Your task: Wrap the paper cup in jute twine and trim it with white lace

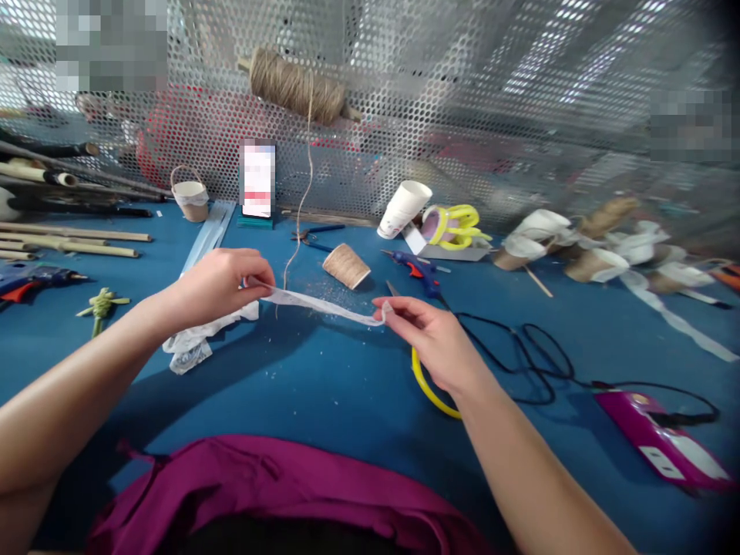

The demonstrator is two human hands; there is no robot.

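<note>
A narrow strip of white lace ribbon (324, 305) is stretched between my two hands above the blue table. My left hand (231, 279) pinches its left end, and more of the white lace (202, 336) lies on the table below that hand. The right end is pinched in my right hand (431, 339), with a short tip sticking up past the fingers. Under my right hand lie scissors with a yellow handle (432, 397), partly hidden. Beyond the strip, a twine-wrapped cup (345, 267) rests on its side.
A twine spool (296, 89) hangs on the perforated metal screen, its loose strand reaching the table. A blue glue gun (417, 271) trails its cord to a purple power strip (659, 439). White paper cups (405, 206), a phone (257, 179) and a small basket (191, 202) stand at the back.
</note>
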